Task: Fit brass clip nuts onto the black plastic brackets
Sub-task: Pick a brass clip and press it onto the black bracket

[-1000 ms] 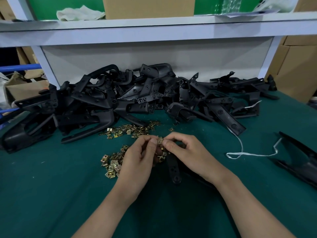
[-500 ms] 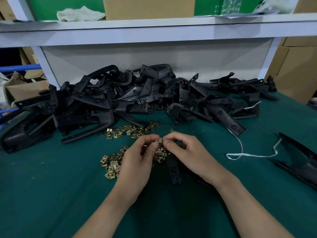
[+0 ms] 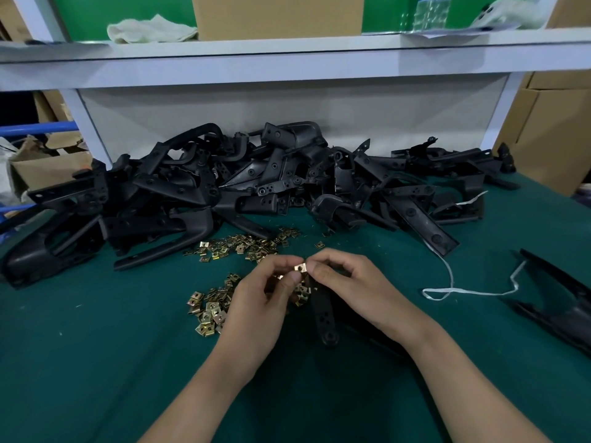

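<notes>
A brass clip nut (image 3: 300, 267) is pinched between the fingertips of my left hand (image 3: 259, 302) and my right hand (image 3: 351, 289), just above the green mat. Below the hands a black plastic bracket (image 3: 324, 314) lies on the mat, its upper end hidden behind my fingers. Loose brass clip nuts (image 3: 209, 310) lie in a heap left of my left hand, and a second scatter of clip nuts (image 3: 243, 246) lies further back. A big pile of black brackets (image 3: 256, 183) runs along the back of the table.
A white string (image 3: 447, 282) trails over the green mat (image 3: 96, 362) at the right. Another black plastic part (image 3: 569, 302) lies at the right edge. A white shelf (image 3: 287, 59) overhangs the back. Cardboard boxes (image 3: 550, 129) stand at the right.
Both hands stay together over the bracket. The clip nut between the fingertips has turned slightly and shows its flat face more plainly now.
</notes>
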Tool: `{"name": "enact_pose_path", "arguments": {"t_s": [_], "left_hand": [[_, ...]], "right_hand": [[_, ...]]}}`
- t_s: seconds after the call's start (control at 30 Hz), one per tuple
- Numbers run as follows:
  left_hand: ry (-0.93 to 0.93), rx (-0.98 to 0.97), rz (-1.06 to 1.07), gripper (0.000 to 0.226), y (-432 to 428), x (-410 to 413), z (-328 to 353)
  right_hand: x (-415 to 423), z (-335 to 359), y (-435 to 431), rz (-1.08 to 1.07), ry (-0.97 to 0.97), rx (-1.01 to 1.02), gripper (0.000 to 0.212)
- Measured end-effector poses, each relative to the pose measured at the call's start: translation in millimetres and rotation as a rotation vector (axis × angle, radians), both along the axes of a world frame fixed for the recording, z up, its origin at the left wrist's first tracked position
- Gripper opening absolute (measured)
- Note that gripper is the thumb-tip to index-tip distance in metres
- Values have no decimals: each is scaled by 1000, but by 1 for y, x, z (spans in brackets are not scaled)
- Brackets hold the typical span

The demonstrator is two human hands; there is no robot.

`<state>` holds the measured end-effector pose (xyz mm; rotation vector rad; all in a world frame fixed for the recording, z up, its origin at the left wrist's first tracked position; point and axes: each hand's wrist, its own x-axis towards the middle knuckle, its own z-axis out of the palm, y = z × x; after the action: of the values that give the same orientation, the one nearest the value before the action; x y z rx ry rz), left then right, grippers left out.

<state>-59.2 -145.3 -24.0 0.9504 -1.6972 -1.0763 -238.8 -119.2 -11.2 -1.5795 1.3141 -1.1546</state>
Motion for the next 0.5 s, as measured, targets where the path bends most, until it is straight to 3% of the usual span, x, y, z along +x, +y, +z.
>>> {"name": "enact_pose_path", "arguments": {"t_s": [0.5], "left_hand": [[-31, -132, 17, 27, 4, -2, 1]], "right_hand": [[1, 0, 0, -2, -18, -20, 17]]}}
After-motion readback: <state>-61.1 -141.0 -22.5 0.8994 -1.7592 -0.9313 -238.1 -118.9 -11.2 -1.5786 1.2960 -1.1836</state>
